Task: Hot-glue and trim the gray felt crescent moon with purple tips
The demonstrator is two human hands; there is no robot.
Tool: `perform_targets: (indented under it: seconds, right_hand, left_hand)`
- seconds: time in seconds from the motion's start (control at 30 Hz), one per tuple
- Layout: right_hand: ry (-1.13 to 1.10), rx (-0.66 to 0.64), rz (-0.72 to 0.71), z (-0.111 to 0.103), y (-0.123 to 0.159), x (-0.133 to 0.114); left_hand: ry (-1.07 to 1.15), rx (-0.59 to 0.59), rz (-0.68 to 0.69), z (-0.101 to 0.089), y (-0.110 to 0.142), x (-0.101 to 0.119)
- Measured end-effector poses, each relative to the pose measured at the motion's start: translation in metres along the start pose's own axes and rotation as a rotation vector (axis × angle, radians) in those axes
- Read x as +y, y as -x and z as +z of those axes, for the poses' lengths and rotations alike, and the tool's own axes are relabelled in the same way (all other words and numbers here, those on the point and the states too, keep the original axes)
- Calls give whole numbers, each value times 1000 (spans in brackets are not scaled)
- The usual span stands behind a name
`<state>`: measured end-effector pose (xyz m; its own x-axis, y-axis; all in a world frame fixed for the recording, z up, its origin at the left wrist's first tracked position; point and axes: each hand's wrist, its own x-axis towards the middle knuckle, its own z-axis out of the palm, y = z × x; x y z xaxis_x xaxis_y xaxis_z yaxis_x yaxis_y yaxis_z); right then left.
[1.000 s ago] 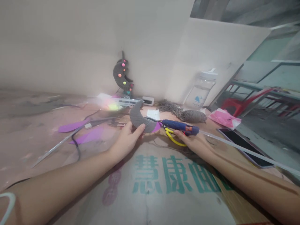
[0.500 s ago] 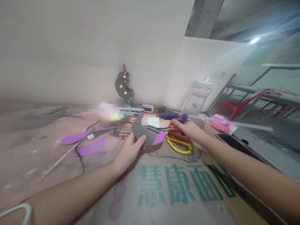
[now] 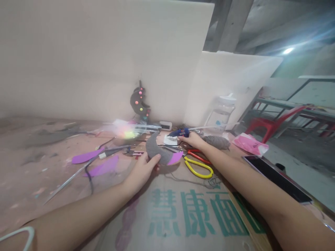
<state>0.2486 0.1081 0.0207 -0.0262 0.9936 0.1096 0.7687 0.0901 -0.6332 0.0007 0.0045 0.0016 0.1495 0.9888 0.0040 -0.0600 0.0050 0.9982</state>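
Observation:
Pinched in my left hand [image 3: 148, 165] is a grey crescent moon shape [image 3: 154, 148] with a purple patch at its right tip. My right hand [image 3: 193, 140] is closed around a blue glue gun [image 3: 180, 132], a clear glue stick jutting from its back to the right. The gun's nozzle end points left, over a small white pad [image 3: 170, 140], just right of the crescent's upper tip; whether it touches the pad I cannot tell. Below my right wrist lie yellow-handled scissors [image 3: 199, 169] and a red-handled tool [image 3: 197, 155]. A finished-looking dark crescent [image 3: 138, 101] with coloured dots hangs or leans against the wall.
Purple cut pieces [image 3: 104, 166] and another glue gun [image 3: 108, 152] lie left. Grey yarn [image 3: 216, 142], a water bottle [image 3: 222, 109], a pink packet [image 3: 250, 144] and a phone [image 3: 277, 177] are at the right. Printed cardboard [image 3: 170, 240] covers the front.
My right hand has brought the glue gun left and slightly lower, towards the white pad and the crescent. My left hand still holds the crescent in about the same place. The view has tilted slightly upward.

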Motion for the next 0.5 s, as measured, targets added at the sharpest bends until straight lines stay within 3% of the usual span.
perform_targets:
  seconds: [0.27, 0.5]
  right_hand:
    - [49, 60, -53, -11, 10, 5]
    - [36, 182, -53, -18, 66, 3]
  left_hand:
    - [-23, -20, 33, 1, 3, 3]
    - [-2, -37, 22, 2, 3, 5]
